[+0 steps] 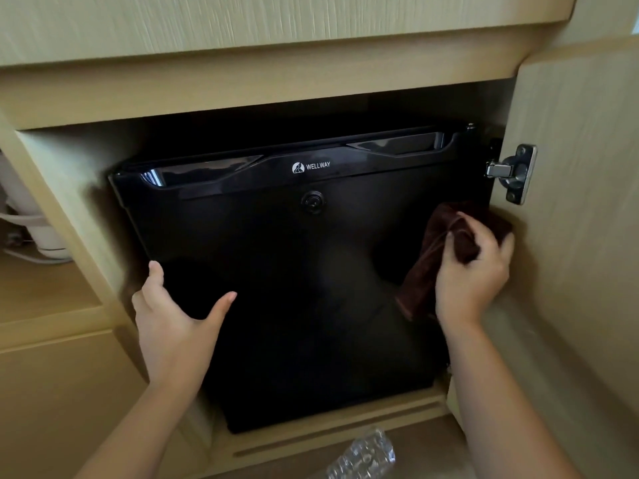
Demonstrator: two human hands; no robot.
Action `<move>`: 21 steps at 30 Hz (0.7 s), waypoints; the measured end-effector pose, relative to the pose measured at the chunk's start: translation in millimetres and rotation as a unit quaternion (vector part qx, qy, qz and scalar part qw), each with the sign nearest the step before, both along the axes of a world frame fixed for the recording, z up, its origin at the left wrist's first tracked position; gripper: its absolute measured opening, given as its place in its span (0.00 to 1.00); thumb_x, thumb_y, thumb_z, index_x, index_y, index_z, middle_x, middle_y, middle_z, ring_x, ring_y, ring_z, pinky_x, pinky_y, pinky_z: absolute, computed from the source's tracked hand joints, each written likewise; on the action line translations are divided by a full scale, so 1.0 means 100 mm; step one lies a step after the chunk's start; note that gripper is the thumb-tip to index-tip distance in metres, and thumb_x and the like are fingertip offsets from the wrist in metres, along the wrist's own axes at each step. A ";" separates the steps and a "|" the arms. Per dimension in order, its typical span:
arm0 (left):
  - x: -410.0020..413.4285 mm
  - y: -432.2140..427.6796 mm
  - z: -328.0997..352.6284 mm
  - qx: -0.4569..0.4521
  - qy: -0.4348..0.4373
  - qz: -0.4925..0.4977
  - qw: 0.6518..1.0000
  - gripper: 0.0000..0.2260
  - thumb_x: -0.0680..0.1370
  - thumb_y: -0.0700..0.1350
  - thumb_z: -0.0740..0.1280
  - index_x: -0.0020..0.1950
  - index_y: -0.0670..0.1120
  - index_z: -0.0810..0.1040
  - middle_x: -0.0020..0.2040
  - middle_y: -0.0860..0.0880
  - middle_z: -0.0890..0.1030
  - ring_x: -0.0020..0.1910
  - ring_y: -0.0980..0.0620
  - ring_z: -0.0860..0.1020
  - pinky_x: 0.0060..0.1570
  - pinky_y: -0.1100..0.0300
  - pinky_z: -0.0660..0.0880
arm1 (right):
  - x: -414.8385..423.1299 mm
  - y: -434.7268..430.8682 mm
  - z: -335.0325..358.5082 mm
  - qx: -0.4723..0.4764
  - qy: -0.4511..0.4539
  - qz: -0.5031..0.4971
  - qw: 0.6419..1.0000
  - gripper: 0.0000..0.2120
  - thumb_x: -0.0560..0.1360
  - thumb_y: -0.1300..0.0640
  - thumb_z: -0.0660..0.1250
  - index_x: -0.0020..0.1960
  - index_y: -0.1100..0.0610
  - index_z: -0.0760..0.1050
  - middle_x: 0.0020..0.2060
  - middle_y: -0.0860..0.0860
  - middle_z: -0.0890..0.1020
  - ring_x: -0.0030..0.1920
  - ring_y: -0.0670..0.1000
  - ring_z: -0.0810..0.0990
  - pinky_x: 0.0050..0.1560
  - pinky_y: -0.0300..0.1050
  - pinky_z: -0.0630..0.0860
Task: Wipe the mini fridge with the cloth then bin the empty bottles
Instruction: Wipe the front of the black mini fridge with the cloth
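A black mini fridge (283, 236) with a white WELLWAY logo sits shut inside a light wood cabinet. My right hand (473, 271) grips a dark brown cloth (446, 236) bunched against the right side of the fridge door. My left hand (173, 312) is at the door's left edge, fingers straight and thumb spread, touching or just off the surface. A crumpled clear plastic bottle (366, 458) lies on the floor below the fridge at the bottom edge of the view.
The cabinet door (581, 202) stands open on the right, with a metal hinge (515, 172) near my right hand. White pipes or cables (31, 233) show in the compartment to the left. A wooden ledge (332, 426) runs under the fridge.
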State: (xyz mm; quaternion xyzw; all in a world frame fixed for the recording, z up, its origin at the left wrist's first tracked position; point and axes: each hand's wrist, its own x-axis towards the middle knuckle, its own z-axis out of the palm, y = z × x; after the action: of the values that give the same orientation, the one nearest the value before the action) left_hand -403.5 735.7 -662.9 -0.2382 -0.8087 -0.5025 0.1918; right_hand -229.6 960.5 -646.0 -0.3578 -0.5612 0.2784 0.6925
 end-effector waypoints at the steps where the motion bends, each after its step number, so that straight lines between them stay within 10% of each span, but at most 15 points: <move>1: 0.02 0.01 0.00 -0.008 0.001 0.002 1.000 0.46 0.65 0.50 0.76 0.74 0.45 0.51 0.69 0.42 0.62 0.67 0.46 0.63 0.59 0.54 0.65 | -0.02 -0.02 -0.03 -0.009 0.000 -0.005 1.000 0.15 0.71 0.69 0.65 0.57 0.60 0.78 0.64 0.63 0.69 0.59 0.45 0.65 0.57 0.17 0.53; 10: 0.04 0.11 -0.03 -0.052 0.009 0.049 0.997 0.51 0.64 0.52 0.76 0.75 0.45 0.47 0.68 0.37 0.62 0.65 0.39 0.63 0.59 0.45 0.67 | -0.65 -0.86 -0.50 0.130 -0.143 0.165 0.967 0.17 0.70 0.65 0.69 0.56 0.53 0.78 0.56 0.54 0.75 0.57 0.54 0.74 0.58 0.46 0.73; 21: 0.06 0.12 -0.02 -0.043 0.002 0.045 0.998 0.50 0.65 0.51 0.76 0.75 0.45 0.46 0.68 0.38 0.61 0.66 0.39 0.62 0.60 0.46 0.66 | 0.00 -0.16 -0.52 -0.017 -0.070 0.060 0.996 0.16 0.72 0.70 0.66 0.57 0.58 0.78 0.56 0.47 0.64 0.59 0.41 0.63 0.57 0.17 0.55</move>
State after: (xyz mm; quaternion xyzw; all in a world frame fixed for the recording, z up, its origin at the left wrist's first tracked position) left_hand -397.9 748.1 -664.7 -0.2107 -0.8389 -0.4579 0.2054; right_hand -229.7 944.2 -698.2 -0.3537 -0.6240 0.3034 0.6273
